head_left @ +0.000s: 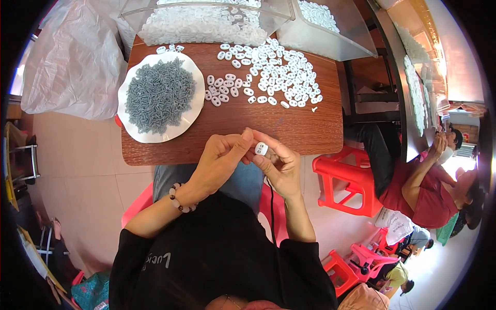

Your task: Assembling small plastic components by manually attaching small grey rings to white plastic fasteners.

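Note:
Between the thumb and fingers of my right hand [281,168] is a small white oval plastic piece with two holes [261,149], held up above the table's near edge. My left hand [225,155] is closed in a pinch right beside it, thumb against fingertips; whatever sits in that pinch is too small to make out. Ahead and to the left lies a white scalloped plate [124,103] heaped with small grey-blue screw-like pieces [160,93]. Many more white oval pieces [289,75] are spread over the far right of the brown table [222,132], with a smaller cluster [222,89] beside the plate.
Clear plastic bins [206,23] of white pieces line the table's far edge, and another bin [330,39] stands at its right corner. A large plastic bag [72,62] bulges on the left. A red stool [349,181] and a seated co-worker [423,191] are to the right.

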`<state>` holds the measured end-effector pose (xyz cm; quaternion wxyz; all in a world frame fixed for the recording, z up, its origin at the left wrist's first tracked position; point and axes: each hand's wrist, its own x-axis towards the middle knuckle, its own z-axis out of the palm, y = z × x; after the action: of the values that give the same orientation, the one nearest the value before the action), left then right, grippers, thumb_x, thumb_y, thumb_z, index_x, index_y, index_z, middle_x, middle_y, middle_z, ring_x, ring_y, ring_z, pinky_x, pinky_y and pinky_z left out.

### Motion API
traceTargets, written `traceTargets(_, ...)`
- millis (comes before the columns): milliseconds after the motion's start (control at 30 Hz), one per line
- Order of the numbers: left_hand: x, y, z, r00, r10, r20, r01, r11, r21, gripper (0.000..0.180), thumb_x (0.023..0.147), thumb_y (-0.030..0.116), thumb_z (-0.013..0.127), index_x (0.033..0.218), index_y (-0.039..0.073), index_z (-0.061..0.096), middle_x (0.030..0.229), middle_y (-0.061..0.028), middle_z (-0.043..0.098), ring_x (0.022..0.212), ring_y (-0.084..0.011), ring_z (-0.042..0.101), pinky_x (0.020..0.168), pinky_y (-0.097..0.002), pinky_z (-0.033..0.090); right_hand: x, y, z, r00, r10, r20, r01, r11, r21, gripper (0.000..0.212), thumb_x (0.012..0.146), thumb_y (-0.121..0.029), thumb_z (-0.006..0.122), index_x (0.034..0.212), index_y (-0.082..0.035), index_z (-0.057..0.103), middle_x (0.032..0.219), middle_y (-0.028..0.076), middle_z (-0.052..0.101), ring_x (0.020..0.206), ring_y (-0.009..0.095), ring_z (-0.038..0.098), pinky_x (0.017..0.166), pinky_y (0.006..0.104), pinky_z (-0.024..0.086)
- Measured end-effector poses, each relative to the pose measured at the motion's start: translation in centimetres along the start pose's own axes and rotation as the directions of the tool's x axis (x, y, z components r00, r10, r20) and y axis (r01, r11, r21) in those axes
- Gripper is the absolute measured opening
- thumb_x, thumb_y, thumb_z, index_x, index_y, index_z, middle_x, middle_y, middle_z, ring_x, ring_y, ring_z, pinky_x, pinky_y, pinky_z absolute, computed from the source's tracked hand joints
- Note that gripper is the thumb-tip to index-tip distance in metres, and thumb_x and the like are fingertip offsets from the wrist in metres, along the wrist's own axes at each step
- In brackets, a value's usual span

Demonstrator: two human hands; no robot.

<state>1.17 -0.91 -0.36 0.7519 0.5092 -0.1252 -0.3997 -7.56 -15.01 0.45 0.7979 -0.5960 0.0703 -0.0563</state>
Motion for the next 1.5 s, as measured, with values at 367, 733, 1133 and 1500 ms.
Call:
traceTargets(367,-0.2,0.4,-1.4,0.993,-0.112,-0.045,0.106,0.987,-0.124,0.038,0.1,0.031,0.05,0.101,-0.002,0.068,0.088,-0.0051,0.068,0.075,-0.0079,0.059,0.068,-0.0218,0.047,8.8,-8.9,-3.9,0.834,-0.551,-0.034,0.241,0.417,-0.876,0.03,0.089,-0.006,0.063,0.117,0.003,0.062,0.092,0.011,0.071,0.078,0.01,0.065,0.069,0.0226,0.052)
traceTargets(733,-0.9,0.1,-3.8,0.974,-0.19,-0.123,0.173,0.975,-0.138,0.033,0.099,0.024,0.05,0.087,-0.001,0.068,0.076,-0.0036,0.066,0.066,-0.0064,0.057,0.062,-0.0201,0.045,19.1,-12.4,-9.9,0.774,-0.633,-0.027,0.065,0.122,-0.99,0.03,0.088,-0.02,0.064,0.106,0.004,0.066,0.084,0.01,0.071,0.073,0.01,0.064,0.069,0.0265,0.051)
traceTargets(1133,-0.3,0.1,-3.9,0.974,-0.224,-0.037,0.222,0.974,-0.056,0.034,0.098,0.027,0.052,0.085,0.0,0.069,0.073,-0.0035,0.064,0.067,-0.0064,0.056,0.062,-0.0198,0.044,10.8,-0.6,-3.2,0.967,-0.234,0.098,0.143,0.183,-0.973,0.017,0.079,-0.01,0.073,0.095,-0.008,0.07,0.084,0.009,0.064,0.078,0.025,0.06,0.066,0.034,0.049)
traceTargets(1500,-0.5,0.3,-3.3,0.974,-0.219,-0.048,0.22,0.975,0.017,0.034,0.098,0.028,0.052,0.087,0.001,0.069,0.075,-0.0016,0.063,0.068,-0.0049,0.053,0.061,-0.0179,0.041,11.1,0.1,-2.7,0.968,-0.217,0.127,0.165,0.167,-0.972,0.015,0.078,-0.007,0.071,0.092,-0.006,0.066,0.081,0.01,0.061,0.079,0.028,0.059,0.069,0.0375,0.048)
